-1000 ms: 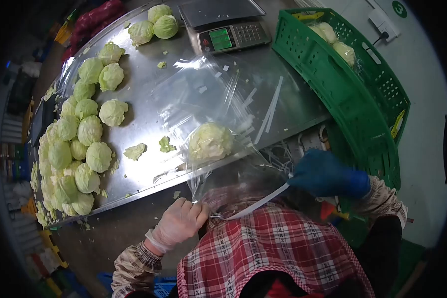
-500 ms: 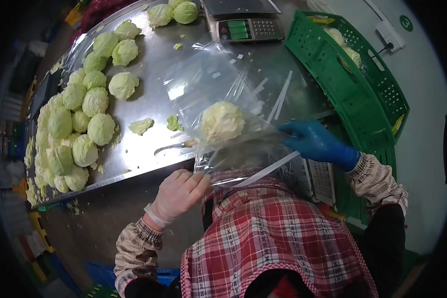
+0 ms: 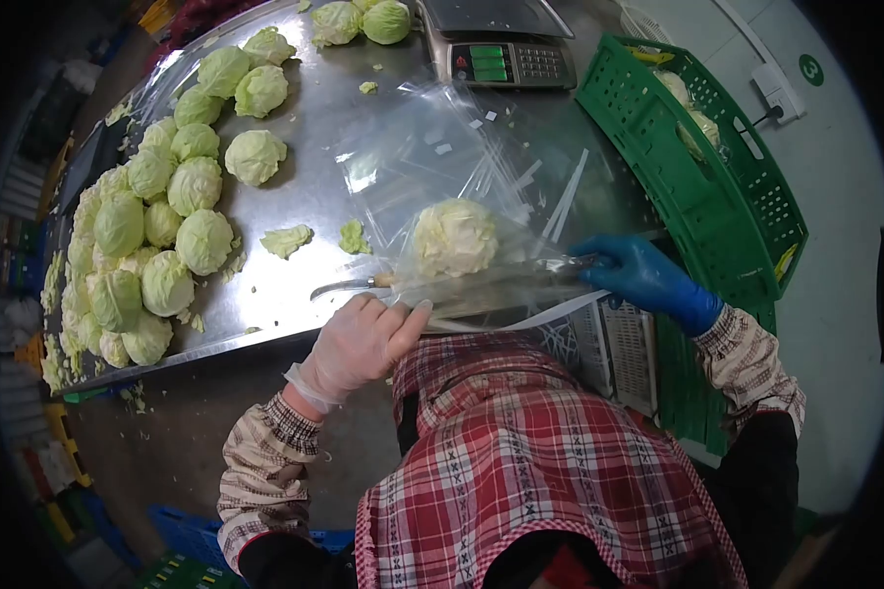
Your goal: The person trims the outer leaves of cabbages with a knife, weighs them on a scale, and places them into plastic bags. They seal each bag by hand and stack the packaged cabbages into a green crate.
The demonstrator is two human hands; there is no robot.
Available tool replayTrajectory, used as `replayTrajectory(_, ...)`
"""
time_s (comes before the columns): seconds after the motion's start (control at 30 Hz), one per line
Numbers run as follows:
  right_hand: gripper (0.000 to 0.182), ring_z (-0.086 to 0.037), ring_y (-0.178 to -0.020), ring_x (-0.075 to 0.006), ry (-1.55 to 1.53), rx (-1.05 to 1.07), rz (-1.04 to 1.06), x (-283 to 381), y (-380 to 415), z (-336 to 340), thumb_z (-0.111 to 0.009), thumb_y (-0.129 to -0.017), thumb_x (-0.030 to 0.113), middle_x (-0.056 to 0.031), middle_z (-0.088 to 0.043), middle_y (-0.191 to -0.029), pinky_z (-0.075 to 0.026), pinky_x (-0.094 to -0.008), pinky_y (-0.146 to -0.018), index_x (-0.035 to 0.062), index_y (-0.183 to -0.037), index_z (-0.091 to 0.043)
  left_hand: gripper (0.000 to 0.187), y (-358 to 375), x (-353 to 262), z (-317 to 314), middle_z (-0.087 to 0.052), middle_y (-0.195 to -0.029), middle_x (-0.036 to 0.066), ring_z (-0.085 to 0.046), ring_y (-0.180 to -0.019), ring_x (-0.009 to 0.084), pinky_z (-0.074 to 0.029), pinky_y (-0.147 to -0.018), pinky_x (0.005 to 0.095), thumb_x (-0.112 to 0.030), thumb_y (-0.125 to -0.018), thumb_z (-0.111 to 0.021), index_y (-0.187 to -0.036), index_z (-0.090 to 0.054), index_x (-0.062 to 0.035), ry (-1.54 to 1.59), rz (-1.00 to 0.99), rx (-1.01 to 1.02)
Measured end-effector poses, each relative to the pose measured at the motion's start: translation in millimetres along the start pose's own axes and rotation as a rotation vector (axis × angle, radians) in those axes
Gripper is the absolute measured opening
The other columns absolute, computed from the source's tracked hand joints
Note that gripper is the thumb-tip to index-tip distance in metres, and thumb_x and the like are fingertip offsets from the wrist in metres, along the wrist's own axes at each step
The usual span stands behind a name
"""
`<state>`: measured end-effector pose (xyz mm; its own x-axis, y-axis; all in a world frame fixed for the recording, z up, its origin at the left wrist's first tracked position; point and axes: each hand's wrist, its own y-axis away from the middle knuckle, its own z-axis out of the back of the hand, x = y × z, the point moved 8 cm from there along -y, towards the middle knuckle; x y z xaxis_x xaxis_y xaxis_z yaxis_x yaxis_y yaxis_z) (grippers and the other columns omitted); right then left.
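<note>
A clear plastic bag (image 3: 471,294) stretches between my hands at the table's front edge, with a pale cabbage (image 3: 455,238) at its far side, under or inside the film; which one I cannot tell. My left hand (image 3: 356,344), in a thin clear glove, pinches the bag's left corner. On the right, my right hand (image 3: 648,280), in a blue glove, grips the bag's other end. A curved knife (image 3: 349,286) with a wooden handle lies just beyond my left hand. More clear bags (image 3: 413,147) lie flat behind the cabbage.
Many cabbages (image 3: 203,241) are heaped on the left of the metal table (image 3: 295,187). Loose leaves (image 3: 286,240) lie near the middle. A scale (image 3: 506,64) stands at the back. On the right is a green crate (image 3: 697,187) holding wrapped cabbages (image 3: 699,133).
Both hands have moved up and slightly right, toward the cabbage, still holding the bag. The bag's near part has risen and folded narrower. The view has shifted a little.
</note>
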<state>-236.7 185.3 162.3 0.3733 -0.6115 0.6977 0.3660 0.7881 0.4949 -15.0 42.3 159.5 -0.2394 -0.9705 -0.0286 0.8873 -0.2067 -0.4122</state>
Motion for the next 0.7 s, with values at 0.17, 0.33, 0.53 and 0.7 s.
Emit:
replayTrajectory(0.17,0.039,-0.056,-0.056,-0.01,-0.016,0.006,-0.035,-1.9,-2.1,3.6,-0.059,-0.086,0.014,-0.0068,-0.058,-0.071,-0.047,-0.0238,-0.052,-0.0022,-0.121,-0.052,0.037,2.1,8.0,-3.0,-0.057,-0.087,0.005,-0.055,-0.07,0.0193,-0.047,-0.062,0.0293,-0.006,-0.068,-0.064,-0.104,-0.058,-0.0047,0.132,0.045,-0.125)
replayTrajectory(0.33,0.039,-0.056,-0.057,-0.01,-0.018,0.02,-0.047,-2.3,-1.8,4.1,-0.059,-0.087,0.016,-0.0067,-0.058,-0.071,-0.048,-0.0239,-0.053,-0.0018,-0.121,-0.052,0.041,3.2,10.6,0.8,-0.059,-0.088,0.006,-0.057,-0.071,0.0216,-0.048,-0.062,0.0318,-0.004,-0.063,-0.068,-0.104,-0.058,-0.004,0.295,0.058,-0.16)
replayTrajectory(0.53,0.039,-0.058,-0.059,-0.0104,0.027,0.022,0.002,-2.4,-6.2,5.1,-0.059,-0.087,0.017,-0.0076,-0.059,-0.071,-0.049,-0.0247,-0.053,-0.0002,-0.121,-0.053,0.043,2.7,16.1,13.0,-0.06,-0.087,0.008,-0.058,-0.068,0.0241,-0.048,-0.06,0.0335,-0.005,-0.063,-0.07,-0.104,-0.058,-0.0035,0.522,0.206,-0.118)
replayTrajectory(0.7,0.037,-0.061,-0.062,-0.0149,0.132,0.02,0.02,11.4,-4.1,10.8,-0.061,-0.086,0.02,-0.0096,-0.061,-0.075,-0.05,-0.0279,-0.056,0.0002,-0.117,-0.056,0.041,6.3,2.2,10.6,-0.061,-0.088,0.007,-0.06,-0.072,0.0234,-0.049,-0.06,0.0324,-0.008,-0.064,-0.072,-0.102,-0.059,-0.0037,0.368,0.086,-0.135)
